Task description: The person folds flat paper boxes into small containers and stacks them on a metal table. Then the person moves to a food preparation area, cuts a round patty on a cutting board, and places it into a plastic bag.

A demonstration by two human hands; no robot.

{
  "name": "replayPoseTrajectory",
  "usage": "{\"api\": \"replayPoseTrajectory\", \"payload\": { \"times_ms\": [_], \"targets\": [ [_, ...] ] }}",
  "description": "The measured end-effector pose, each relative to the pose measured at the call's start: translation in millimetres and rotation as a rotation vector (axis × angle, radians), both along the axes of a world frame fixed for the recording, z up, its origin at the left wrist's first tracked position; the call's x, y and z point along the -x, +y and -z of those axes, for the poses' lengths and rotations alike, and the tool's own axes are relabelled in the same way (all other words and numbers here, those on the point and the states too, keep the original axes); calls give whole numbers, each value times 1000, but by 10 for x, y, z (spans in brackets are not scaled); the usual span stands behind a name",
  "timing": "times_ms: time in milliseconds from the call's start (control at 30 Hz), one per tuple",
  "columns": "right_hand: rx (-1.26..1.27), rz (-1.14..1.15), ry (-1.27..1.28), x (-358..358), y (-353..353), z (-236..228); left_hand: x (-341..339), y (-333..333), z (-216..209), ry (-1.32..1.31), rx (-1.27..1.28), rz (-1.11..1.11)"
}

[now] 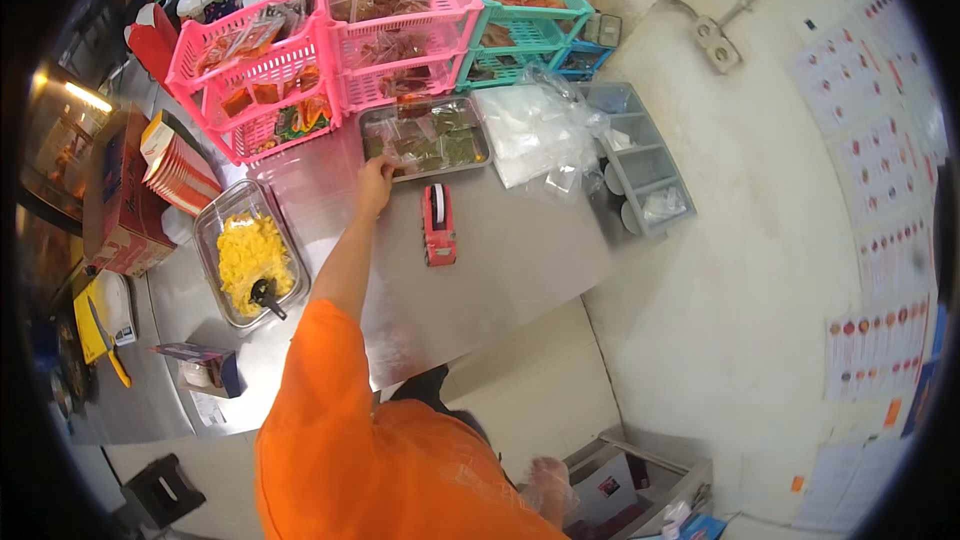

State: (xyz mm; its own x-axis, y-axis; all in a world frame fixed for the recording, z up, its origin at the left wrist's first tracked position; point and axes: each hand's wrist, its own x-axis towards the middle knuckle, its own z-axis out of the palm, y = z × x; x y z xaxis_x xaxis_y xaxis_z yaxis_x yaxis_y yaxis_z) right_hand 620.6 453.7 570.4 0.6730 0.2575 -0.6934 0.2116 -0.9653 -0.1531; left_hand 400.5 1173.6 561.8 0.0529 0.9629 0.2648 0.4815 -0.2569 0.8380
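My left hand (375, 188) reaches over the steel table to the near left corner of a metal tray (440, 174). Small clear packets with green contents (440, 143) fill this tray. The fingers look closed at the rim; whether they pinch the rim or a packet is hidden. My right hand (548, 483) hangs low, well below the table's front edge, seemingly in a clear plastic glove. Its fingers are blurred. Just right of my left hand, a red tape dispenser (438, 227) with a white roll lies on the table.
Pink baskets (335, 70) and green baskets (515, 40) of packets stand stacked behind. Clear plastic bags (535, 130) and a grey divided organizer (640, 165) sit at right. At left are a tub of yellow food (250, 255) with a black scoop and a knife (105, 338).
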Motion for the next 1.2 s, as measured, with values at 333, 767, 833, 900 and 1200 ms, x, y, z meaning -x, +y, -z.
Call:
{"api": "replayPoseTrajectory", "payload": {
  "times_ms": [333,767,833,900,1200],
  "targets": [
    [-837,-143,1062,-1109,3338,-1173,-666,-1485,-1436,290,336,757],
    [-864,-710,495,-2627,7116,-1389,-1627,-2342,-525,501,877,-95],
    [-1255,-768,372,-2238,8125,-1437,-1952,-2250,-733,469,948,-142],
    [-1414,-916,59,-1922,9031,-1365,-2068,-2240,-741,458,942,-170],
    [-1329,-1456,-398,-1793,10219,-1182,-1989,-2529,-1058,316,920,-396]
  ]
}}
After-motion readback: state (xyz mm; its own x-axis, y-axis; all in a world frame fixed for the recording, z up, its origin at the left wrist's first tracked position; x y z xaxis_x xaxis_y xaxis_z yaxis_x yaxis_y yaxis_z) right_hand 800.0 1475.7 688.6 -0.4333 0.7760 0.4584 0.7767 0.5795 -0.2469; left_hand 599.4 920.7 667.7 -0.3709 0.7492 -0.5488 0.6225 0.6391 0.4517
